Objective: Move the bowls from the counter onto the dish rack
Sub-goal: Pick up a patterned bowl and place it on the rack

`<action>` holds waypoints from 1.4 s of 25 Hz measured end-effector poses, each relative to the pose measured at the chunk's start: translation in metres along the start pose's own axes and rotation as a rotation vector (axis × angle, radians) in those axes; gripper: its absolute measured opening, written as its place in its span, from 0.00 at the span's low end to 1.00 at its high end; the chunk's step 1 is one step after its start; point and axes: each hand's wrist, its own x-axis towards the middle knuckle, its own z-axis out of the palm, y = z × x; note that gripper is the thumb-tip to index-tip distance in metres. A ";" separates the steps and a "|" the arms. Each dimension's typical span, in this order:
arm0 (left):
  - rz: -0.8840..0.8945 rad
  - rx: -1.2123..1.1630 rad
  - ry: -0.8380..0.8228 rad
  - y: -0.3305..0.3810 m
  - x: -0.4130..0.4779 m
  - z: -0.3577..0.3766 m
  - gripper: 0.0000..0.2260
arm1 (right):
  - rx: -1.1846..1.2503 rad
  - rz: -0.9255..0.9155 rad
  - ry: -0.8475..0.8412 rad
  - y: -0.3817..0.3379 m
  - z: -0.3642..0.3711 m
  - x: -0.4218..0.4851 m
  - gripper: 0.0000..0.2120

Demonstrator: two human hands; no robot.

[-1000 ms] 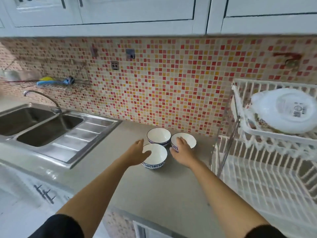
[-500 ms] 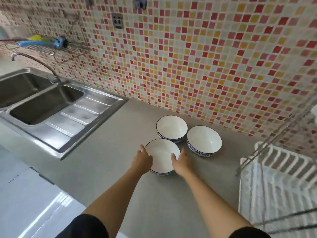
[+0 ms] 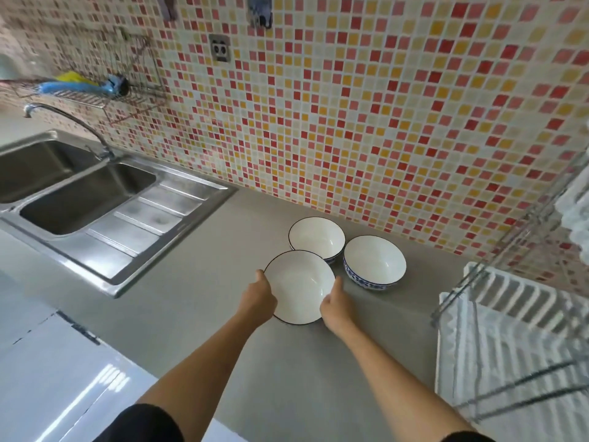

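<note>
Both hands, left hand (image 3: pixel 259 296) & right hand (image 3: pixel 334 306), grip near bowl (image 3: pixel 298 287) by rim, mouth up.

A steel double sink (image 3: pixel 79 196) sits at the left, with a ribbed draining board (image 3: pixel 153 218) on its right side. A curved tap (image 3: pixel 70 122) rises behind the sink. On the mosaic tile wall (image 3: pixel 350 122) of red, yellow and pale squares hangs a wire shelf (image 3: pixel 95 97) carrying a blue brush (image 3: pixel 79 87) and something yellow. Higher on the wall is a socket (image 3: pixel 220 52), with a hook (image 3: pixel 260 14) above it to the right.
</note>
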 end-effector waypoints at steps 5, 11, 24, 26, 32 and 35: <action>0.179 -0.075 0.166 0.024 -0.070 -0.068 0.24 | 0.118 -0.241 0.180 -0.037 -0.048 -0.072 0.19; 0.549 -0.143 0.613 0.055 -0.186 -0.138 0.20 | 0.265 -0.513 0.448 -0.083 -0.128 -0.184 0.21; 1.238 -0.487 0.379 0.192 -0.360 -0.142 0.15 | 0.237 -0.653 0.866 -0.018 -0.341 -0.333 0.18; 1.305 -0.446 0.231 0.224 -0.376 -0.128 0.18 | 0.170 -0.674 0.997 0.011 -0.370 -0.340 0.19; 1.400 -0.310 -0.121 0.332 -0.403 -0.080 0.29 | -0.140 -0.788 1.130 0.106 -0.460 -0.347 0.26; 1.498 -0.255 -0.316 0.373 -0.415 -0.052 0.30 | -0.282 -0.793 1.124 0.142 -0.502 -0.343 0.29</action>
